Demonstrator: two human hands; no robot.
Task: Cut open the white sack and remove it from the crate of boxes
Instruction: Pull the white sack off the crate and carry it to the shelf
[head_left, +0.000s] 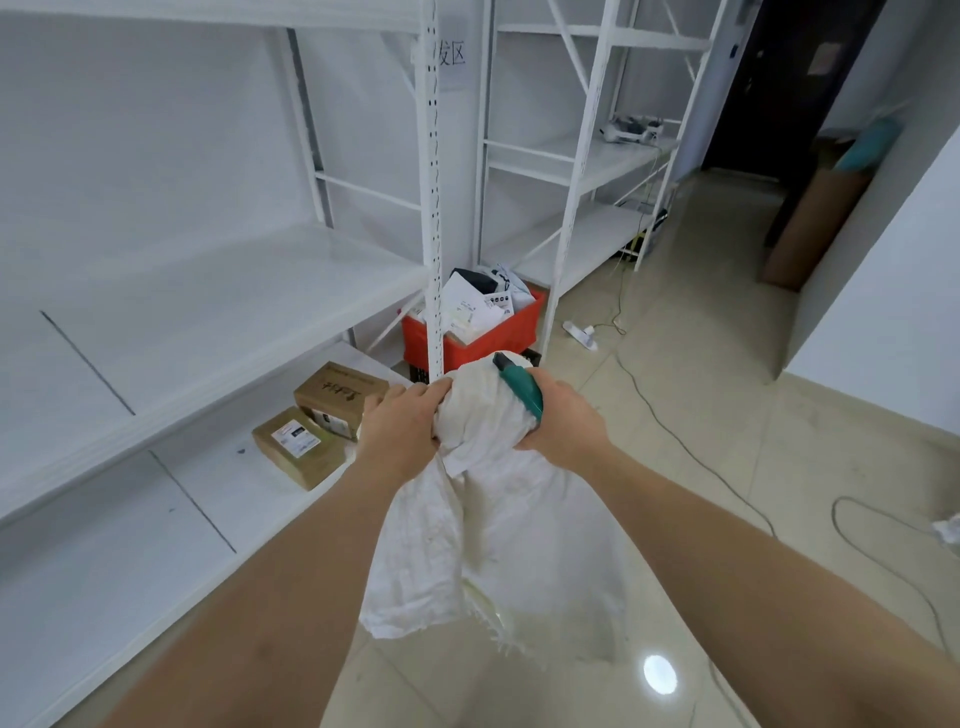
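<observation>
2 hands: left hand (402, 434) & right hand (563, 423) grip white sack (488, 519).

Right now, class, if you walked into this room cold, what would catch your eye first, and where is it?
First, the white sack, bunched at centre and hanging down, gripped by the left hand and the right hand, which also holds a green cutter. Behind it, a red crate stuffed with parcels sits on the floor by the white shelving. Two cardboard boxes lie on the bottom shelf, left.
</observation>
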